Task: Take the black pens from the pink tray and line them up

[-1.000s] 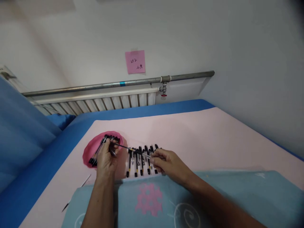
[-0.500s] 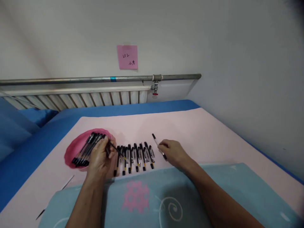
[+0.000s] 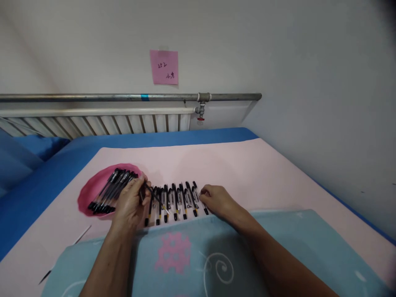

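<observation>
pen point(image 3: 198, 191) sits right in the right hand point(image 3: 218, 200)'s pinch, at the row's right end | clear barrel, black ends | fingers curled, palm down-ish | left hand point(image 3: 131, 202) pinching a skinny dark refill point(image 3: 155, 196), slanting over the row of pens point(image 3: 175, 202) | pink bowl point(image 3: 82, 196) beside it, piled with black-capped pens point(image 3: 113, 187)

Handwritten "252" — and below it "小" plus an unclear character — on a pink note point(image 3: 164, 67).

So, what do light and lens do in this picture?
Head view: dim, soft light; upper right corner darkened; shadow on the turquoise cloth beside the right forearm. Head view too: pink note crisp, pens in the bowl crowding darkly together.
</observation>
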`<control>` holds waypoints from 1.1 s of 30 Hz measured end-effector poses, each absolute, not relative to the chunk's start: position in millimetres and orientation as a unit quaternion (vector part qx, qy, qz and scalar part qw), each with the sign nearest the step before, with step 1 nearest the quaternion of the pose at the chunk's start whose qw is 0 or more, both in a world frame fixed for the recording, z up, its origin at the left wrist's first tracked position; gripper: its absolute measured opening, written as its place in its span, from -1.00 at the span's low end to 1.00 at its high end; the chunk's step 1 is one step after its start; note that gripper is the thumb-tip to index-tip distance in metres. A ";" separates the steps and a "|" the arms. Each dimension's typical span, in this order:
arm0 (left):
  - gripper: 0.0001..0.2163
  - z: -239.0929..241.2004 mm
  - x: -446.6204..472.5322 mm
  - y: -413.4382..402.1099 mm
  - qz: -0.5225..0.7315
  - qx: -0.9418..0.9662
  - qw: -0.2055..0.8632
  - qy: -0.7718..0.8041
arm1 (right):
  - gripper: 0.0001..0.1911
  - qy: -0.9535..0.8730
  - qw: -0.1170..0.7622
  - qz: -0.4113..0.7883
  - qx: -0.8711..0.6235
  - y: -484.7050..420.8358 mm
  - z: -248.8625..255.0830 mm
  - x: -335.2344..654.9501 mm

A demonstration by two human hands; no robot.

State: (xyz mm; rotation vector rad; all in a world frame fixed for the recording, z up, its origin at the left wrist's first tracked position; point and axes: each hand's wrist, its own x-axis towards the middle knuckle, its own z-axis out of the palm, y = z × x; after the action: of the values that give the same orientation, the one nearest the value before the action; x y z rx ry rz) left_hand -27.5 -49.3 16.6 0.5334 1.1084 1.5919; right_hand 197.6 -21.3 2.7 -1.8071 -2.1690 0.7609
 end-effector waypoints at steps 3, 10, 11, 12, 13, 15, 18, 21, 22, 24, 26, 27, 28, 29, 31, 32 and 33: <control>-0.80 15.7 -19.5 -50.6 0.647 0.244 0.542 0.477 | -0.80 -0.744 0.110 0.257 -0.607 -21.6 3.4 198.6; -0.77 4.2 5.5 -53.7 0.583 0.284 0.590 0.481 | -0.80 -0.704 0.204 0.405 -0.547 -30.7 14.7 196.4; -0.77 3.1 9.5 -54.2 0.574 0.290 0.594 0.483 | -0.79 -0.702 0.210 0.450 -0.509 -34.4 17.6 193.9; -0.76 2.2 13.4 -54.7 0.569 0.295 0.596 0.484 | -0.78 -0.702 0.210 0.489 -0.473 -38.3 20.4 190.9; -0.76 1.5 16.9 -55.1 0.564 0.300 0.599 0.483 | -0.79 -0.702 0.205 0.516 -0.446 -42.2 23.0 187.9; -0.75 0.6 21.7 -55.2 0.560 0.307 0.603 0.477 | -0.86 -0.700 0.195 0.537 -0.429 -48.2 26.7 183.1; -0.76 0.0 19.7 -53.1 0.575 0.303 0.593 0.475 | -0.91 -0.701 0.182 0.533 -0.439 -50.0 27.8 184.1; -0.78 0.3 8.6 -49.7 0.644 0.253 0.545 0.474 | -0.88 -0.718 0.175 0.472 -0.480 -41.9 24.1 195.3; -0.78 0.5 5.0 -49.0 0.658 0.240 0.536 0.471 | -0.87 -0.719 0.181 0.438 -0.509 -37.8 21.8 199.9; -0.77 1.0 0.4 -48.8 0.660 0.233 0.542 0.465 | -0.86 -0.701 0.191 0.380 -0.573 -29.1 15.6 207.6; -0.77 1.8 0.1 -50.1 0.635 0.246 0.561 0.471 | -0.87 -0.675 0.188 0.357 -0.618 -21.6 7.8 212.1; -0.78 2.2 1.0 -51.0 0.623 0.252 0.568 0.475 | -0.86 -0.666 0.183 0.357 -0.629 -18.8 3.6 212.9; -0.78 2.7 2.3 -51.8 0.614 0.257 0.573 0.478 | -0.85 -0.662 0.178 0.359 -0.633 -16.6 -0.4 213.1; -0.79 3.2 3.4 -52.6 0.607 0.261 0.576 0.480 | -0.85 -0.661 0.175 0.361 -0.634 -15.1 -3.9 212.7; -0.79 4.3 4.9 -53.7 0.603 0.264 0.579 0.481 | -0.85 -0.663 0.170 0.361 -0.633 -13.5 -9.1 211.1; -0.79 4.7 5.2 -54.0 0.603 0.265 0.579 0.480 | -0.86 -0.664 0.168 0.361 -0.633 -13.3 -10.5 210.3; -0.79 5.2 5.3 -54.3 0.604 0.264 0.580 0.479 | -0.86 -0.665 0.166 0.360 -0.633 -13.3 -11.1 209.5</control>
State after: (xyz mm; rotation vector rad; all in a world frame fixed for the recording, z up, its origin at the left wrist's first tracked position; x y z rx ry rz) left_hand 5.3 -54.3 5.2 0.6178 1.1206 1.4111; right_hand 209.5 -13.3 -11.1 -1.8018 -1.8951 1.0242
